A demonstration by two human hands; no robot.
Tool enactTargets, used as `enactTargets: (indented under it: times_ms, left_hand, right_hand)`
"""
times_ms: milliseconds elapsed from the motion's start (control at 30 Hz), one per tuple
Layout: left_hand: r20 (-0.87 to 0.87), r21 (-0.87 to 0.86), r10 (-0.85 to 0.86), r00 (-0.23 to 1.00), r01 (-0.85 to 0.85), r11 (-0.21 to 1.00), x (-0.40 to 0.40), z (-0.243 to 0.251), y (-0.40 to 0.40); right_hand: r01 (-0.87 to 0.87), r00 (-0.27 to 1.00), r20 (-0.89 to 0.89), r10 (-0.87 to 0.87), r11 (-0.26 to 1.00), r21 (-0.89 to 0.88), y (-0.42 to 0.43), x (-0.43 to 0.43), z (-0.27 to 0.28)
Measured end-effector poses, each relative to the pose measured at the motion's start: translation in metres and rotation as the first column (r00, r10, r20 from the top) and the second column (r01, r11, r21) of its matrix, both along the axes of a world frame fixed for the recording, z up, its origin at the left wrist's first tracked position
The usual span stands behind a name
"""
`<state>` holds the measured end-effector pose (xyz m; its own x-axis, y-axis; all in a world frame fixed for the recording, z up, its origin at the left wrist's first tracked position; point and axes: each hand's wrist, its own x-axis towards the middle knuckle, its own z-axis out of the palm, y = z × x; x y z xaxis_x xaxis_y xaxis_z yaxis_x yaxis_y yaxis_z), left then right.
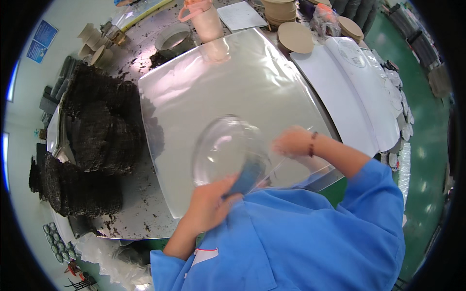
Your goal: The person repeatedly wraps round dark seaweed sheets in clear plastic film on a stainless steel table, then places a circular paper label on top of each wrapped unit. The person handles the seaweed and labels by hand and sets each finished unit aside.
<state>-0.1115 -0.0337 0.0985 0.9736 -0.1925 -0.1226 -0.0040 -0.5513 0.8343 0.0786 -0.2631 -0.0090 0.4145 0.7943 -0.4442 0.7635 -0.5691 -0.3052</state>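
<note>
My left hand (214, 203) is closed around a flat dark-blue object (248, 176), too blurred to name, over the near part of a clear glossy sheet (225, 87). Beside that object, a round transparent form (227, 145) shows on the sheet; whether it is a separate disc or a fold of film is unclear. My right hand (295, 142), with a dark beaded bracelet at the wrist, is over the sheet's right part, fingers bent and blurred. A thin straight edge of film runs from near its fingers towards my blue jacket; I cannot tell whether the hand grips it.
Stacks of dark crumbly sheets (105, 127) stand at the left. Behind are a metal bowl (175, 40), a pink-lidded tumbler (205, 22), a white board (242, 16) and tan discs (295, 37). White sheeting (349, 98) lies at the right; plastic bags (109, 258) hang below the near-left edge.
</note>
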Motion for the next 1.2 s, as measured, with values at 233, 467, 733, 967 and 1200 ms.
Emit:
enactTargets:
  times_ms: [233, 467, 733, 967, 1200]
  left_hand:
    - [-0.023, 0.348, -0.297, 0.955, 0.286, 0.893, 0.043, -0.006, -0.038]
    - [0.016, 0.125, -0.382, 0.924, 0.377, 0.918, 0.059, -0.052, -0.040]
    - [0.047, 0.377, -0.260, 0.965, 0.224, 0.899, 0.009, -0.092, -0.006]
    - [0.165, 0.305, 0.005, 0.986, -0.056, 0.951, 0.021, -0.108, 0.044]
    - [0.750, 0.567, 0.230, 0.620, -0.782, 0.259, 0.047, 0.002, 0.240]
  right_hand:
    - [-0.401, 0.808, 0.517, -0.283, 0.379, 0.834, 0.077, 0.066, 0.123]
    - [-0.199, 0.945, 0.307, -0.115, 0.544, 0.815, -0.008, 0.006, 0.041]
    - [0.447, 0.843, -0.051, -0.535, 0.646, 0.619, 0.004, 0.189, 0.013]
    - [0.333, 0.423, 0.844, -0.329, 0.923, 0.192, -0.054, 0.319, -0.109]
    - [-0.365, 0.799, 0.549, -0.245, 0.528, 0.767, 0.107, 0.116, 0.067]
